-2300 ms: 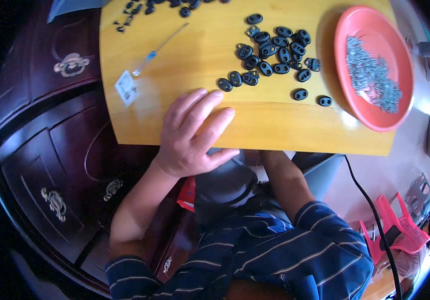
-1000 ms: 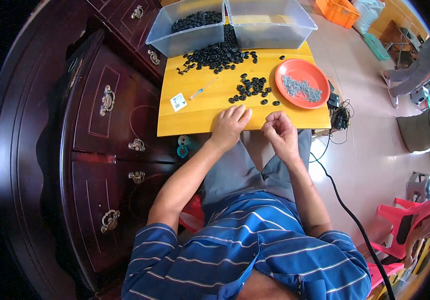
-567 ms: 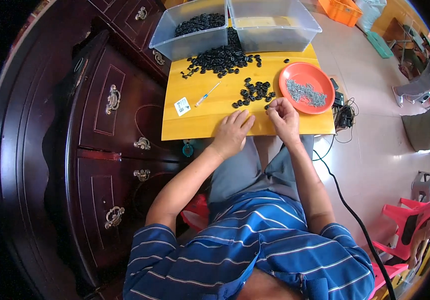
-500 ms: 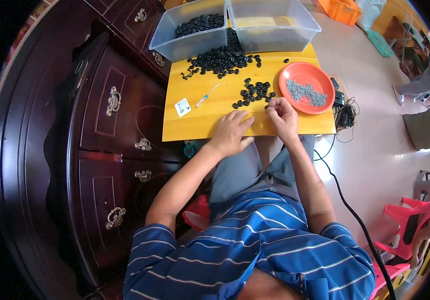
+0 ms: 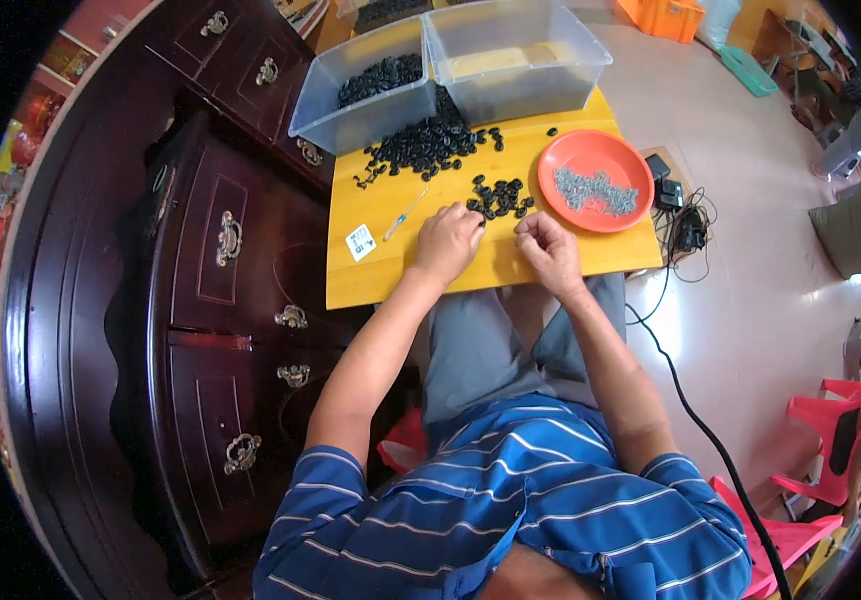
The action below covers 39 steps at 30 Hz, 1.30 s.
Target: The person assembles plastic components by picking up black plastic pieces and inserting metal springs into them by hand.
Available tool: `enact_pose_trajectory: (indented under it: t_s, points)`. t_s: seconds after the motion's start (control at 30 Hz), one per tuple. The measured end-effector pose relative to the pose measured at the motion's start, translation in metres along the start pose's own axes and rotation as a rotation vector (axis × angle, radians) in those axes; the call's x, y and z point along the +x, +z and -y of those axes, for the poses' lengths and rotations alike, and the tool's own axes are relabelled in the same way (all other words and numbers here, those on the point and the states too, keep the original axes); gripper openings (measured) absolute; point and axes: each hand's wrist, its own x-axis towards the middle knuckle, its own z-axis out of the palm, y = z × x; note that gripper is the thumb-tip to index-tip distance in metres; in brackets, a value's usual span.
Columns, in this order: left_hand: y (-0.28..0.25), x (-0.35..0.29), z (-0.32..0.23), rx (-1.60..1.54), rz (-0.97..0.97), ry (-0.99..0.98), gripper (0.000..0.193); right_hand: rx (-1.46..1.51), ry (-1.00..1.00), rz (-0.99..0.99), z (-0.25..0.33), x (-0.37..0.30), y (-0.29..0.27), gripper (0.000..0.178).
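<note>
A small group of black oval plastic pieces (image 5: pixel 503 196) lies on the yellow table (image 5: pixel 351 285), just beyond my hands. My left hand (image 5: pixel 450 243) is at the group's left edge, its thumb and fingertips closed on one black oval piece (image 5: pixel 481 223). To the right of it, my right hand (image 5: pixel 551 253) hovers by the near edge with fingers curled into a pinch; what it holds, if anything, is hidden. An orange-red round plate (image 5: pixel 596 146) right of the group carries many small grey metal pieces (image 5: pixel 594 192), perhaps screws.
Two clear plastic bins (image 5: pixel 516 95) stand at the table's far side, the left one holding black pieces. A larger heap of black pieces (image 5: pixel 426 142) spills before them. A thin pen-like tool (image 5: pixel 406 215) and a white label (image 5: pixel 360 242) lie left. A dark cabinet (image 5: pixel 221 330) borders the left.
My left hand has gone from lying spread near the table's front edge to pinching a piece at the group. My right hand has drawn slightly back from the pieces, fingers curled. The view has shifted.
</note>
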Motion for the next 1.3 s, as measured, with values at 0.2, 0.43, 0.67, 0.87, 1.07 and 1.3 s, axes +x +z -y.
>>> enact_pose_trajectory:
  t_s: [0.2,0.43,0.67,0.87,1.07,1.3]
  points:
    - [-0.004,0.01,0.001,0.142,0.154,0.079,0.013,0.074,-0.004,0.0,-0.007,-0.002,0.006,0.006]
    - [-0.008,0.008,0.007,0.178,0.178,0.096,0.014,0.069,-0.019,-0.024,-0.005,-0.005,0.014,0.009]
    - [-0.018,0.002,0.009,0.214,0.261,0.059,0.012,0.028,0.036,0.005,0.009,-0.01,0.015,0.007]
    - [-0.031,0.008,-0.024,-0.062,0.135,-0.052,0.011,0.089,0.037,0.01,-0.002,-0.009,0.016,0.007]
    - [-0.014,0.006,-0.037,-0.455,0.097,-0.186,0.008,0.169,0.03,0.032,-0.005,-0.006,0.018,0.004]
    - [-0.003,0.001,-0.035,-0.525,0.017,-0.249,0.012,0.29,0.104,0.049,-0.004,-0.008,0.018,0.01]
